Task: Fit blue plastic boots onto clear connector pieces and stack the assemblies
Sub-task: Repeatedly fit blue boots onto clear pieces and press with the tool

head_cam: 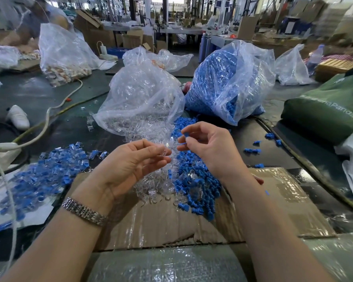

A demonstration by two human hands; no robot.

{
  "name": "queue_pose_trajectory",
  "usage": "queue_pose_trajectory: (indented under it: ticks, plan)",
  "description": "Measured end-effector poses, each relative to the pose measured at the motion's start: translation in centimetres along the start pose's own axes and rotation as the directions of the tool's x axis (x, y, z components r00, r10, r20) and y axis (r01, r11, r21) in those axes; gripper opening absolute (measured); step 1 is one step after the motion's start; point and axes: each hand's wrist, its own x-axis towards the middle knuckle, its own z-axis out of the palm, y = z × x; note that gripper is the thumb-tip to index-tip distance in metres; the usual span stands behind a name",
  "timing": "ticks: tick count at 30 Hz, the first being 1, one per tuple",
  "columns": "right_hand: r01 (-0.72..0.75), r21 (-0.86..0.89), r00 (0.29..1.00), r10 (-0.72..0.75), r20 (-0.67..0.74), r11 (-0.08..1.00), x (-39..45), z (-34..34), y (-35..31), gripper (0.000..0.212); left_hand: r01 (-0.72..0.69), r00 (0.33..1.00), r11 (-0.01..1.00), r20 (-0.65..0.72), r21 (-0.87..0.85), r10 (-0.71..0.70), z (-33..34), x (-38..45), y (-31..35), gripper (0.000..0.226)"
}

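left hand (pixel 130 159): bare, no glove, no ring visible
left wrist: silver metal link watch band (pixel 84 212)
right hand (pixel 208 147): bare, no glove
forearms: bare, no sleeves in view

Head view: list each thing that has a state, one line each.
Left hand: pinching a clear plastic connector piece.
Right hand: pinching a small blue plastic boot.
Clear plastic bag of blue boots: open, spilling.
Clear plastic bag of clear connectors: open, spilling.
Pile of blue-and-clear assemblies: heaped loosely.
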Motion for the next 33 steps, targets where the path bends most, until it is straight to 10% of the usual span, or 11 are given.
queue_pose_trajectory:
  ticks: [8,27,33]
  plan:
    - [-0.101,0.404,0.988,0.044,0.147,0.909,0.0,-0.2,-0.8,0.009,-0.045,0.998,0.996,0.032,-0.074,0.047,0.3,-0.4,0.1,0.024]
    - [0.258,-0.273,0.959,-0.211,0.19,0.927,-0.8,0.4,-0.7,0.007,-0.165,0.986,0.98,0.043,0.112,0.161,1.0,-0.8,0.0,0.022]
    - [0.098,-0.304,0.995,-0.085,0.058,0.947,-0.4,-1.3,-1.1,0.019,-0.186,0.982,0.98,0.017,0.072,0.186,0.9,-0.7,-0.1,0.019]
